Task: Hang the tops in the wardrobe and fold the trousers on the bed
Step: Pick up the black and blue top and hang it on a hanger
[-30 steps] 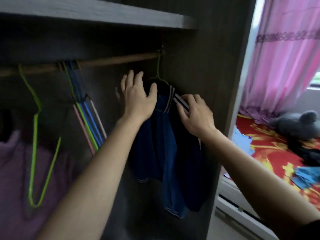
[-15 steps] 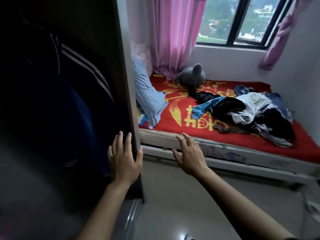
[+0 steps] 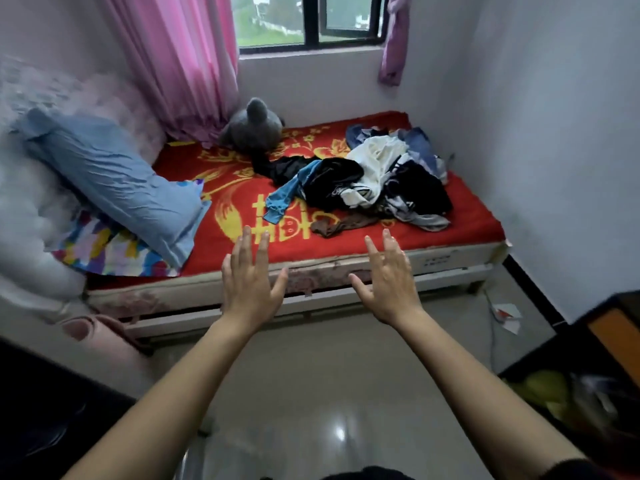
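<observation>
As both arms stretch out over the floor toward the bed, the left hand (image 3: 251, 285) and the right hand (image 3: 388, 282) are spread, fingers apart and palms down, holding nothing and touching nothing. I judge they are held ready to gather the next garment. Just beyond the fingertips runs the near edge of the bed (image 3: 450, 260), its red cover bare there. At about 1 o'clock from the hands lies the pile of clothes (image 3: 374, 178), tops and trousers tangled together, so nothing on it looks folded yet. A blue garment (image 3: 284, 199) trails off the pile at 12 o'clock. A brown garment (image 3: 339, 226) lies nearest the right hand and is probably the easiest to lift first. Which pieces are trousers I cannot tell. A grey plush toy (image 3: 254, 128) sits beyond the pile at 12 o'clock, and a blue pillow (image 3: 114, 181) lies at 10 o'clock. The wardrobe is out of view. At 4 o'clock a dark bin (image 3: 588, 344) holds something yellow-green, too blurred to name.
</observation>
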`<act>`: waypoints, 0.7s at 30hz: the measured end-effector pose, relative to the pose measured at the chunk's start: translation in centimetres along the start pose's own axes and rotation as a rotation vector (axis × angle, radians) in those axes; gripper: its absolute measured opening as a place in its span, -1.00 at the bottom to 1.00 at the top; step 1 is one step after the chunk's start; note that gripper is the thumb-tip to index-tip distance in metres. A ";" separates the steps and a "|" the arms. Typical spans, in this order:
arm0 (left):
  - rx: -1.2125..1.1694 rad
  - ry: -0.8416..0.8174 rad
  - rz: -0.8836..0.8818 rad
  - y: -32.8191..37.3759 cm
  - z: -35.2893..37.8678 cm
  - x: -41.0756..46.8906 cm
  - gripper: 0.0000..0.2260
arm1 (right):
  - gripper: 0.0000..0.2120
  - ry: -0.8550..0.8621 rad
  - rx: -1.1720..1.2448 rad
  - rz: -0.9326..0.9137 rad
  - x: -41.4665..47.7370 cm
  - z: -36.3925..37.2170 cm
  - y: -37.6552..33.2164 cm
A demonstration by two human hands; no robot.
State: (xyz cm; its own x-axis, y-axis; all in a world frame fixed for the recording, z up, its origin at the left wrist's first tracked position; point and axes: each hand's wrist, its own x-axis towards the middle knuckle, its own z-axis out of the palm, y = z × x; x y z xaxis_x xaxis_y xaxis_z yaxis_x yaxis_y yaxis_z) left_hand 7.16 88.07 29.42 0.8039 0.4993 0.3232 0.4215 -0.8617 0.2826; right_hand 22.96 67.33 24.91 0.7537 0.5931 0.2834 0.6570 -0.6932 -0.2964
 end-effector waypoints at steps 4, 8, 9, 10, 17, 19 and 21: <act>-0.033 -0.062 0.086 6.0 4.0 4.1 -0.33 | -0.18 -0.003 -0.009 0.156 0.7 -1.7 9.0; -0.025 -0.122 0.112 8.7 7.4 8.9 -0.32 | -0.19 -0.033 -0.014 0.230 4.0 -1.3 14.1; -0.019 -0.142 0.110 8.7 8.4 9.7 -0.33 | -0.18 -0.057 -0.019 0.245 4.6 -0.6 14.9; -0.008 -0.165 0.112 8.6 9.5 10.4 -0.33 | -0.18 -0.082 -0.024 0.256 5.2 0.2 15.5; -0.012 -0.260 0.077 7.1 17.8 21.1 -0.30 | -0.16 -0.177 -0.063 0.258 14.7 4.9 20.0; -0.034 -0.256 0.068 6.9 20.0 25.7 -0.30 | -0.17 -0.181 -0.102 0.260 19.6 5.5 21.7; -0.041 -0.271 0.063 6.6 21.6 30.5 -0.30 | -0.17 -0.188 -0.141 0.285 24.6 5.8 23.0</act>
State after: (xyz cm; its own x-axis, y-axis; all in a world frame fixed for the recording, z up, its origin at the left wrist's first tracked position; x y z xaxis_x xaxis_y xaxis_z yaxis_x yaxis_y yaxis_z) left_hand 43.50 95.65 21.63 0.9131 0.3979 0.0896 0.3547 -0.8830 0.3073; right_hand 56.73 68.40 19.81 0.9051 0.4239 0.0316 0.4209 -0.8833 -0.2066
